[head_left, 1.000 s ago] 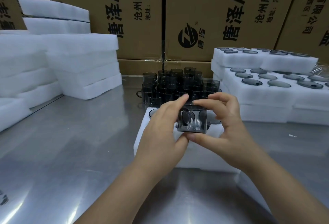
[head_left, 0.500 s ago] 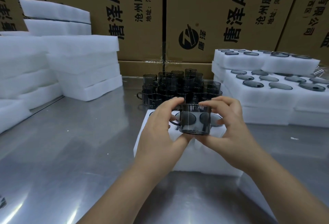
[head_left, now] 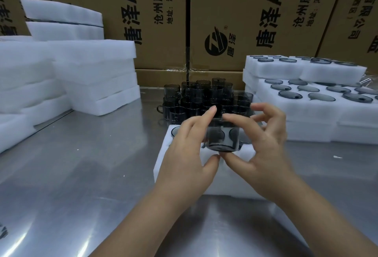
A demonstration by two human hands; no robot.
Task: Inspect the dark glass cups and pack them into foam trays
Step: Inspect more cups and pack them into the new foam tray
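Both hands, left [head_left: 187, 150] and right [head_left: 263, 144], pinch one dark glass cup [head_left: 223, 137] above the foam tray [head_left: 184, 177] (stacked cups [head_left: 204, 97] at 12 o'clock).

A brushed stainless steel tabletop [head_left: 81, 175] is stretching across the foreground, catching soft streaks of light near its front edge. Along the back, tall brown cardboard cartons [head_left: 159, 21] are standing side by side, showing large black Chinese characters and the letters "AH"; one is carrying a round black logo [head_left: 215, 41]. A lower brown cardboard box [head_left: 161, 77] is sitting at their foot, with clear tape [head_left: 178, 70] shining along its upper edge. A small white fleck [head_left: 337, 157] is lying on the steel at the right, and something crumpled and clear, possibly plastic film [head_left: 366, 79], is peeking in at the far right.
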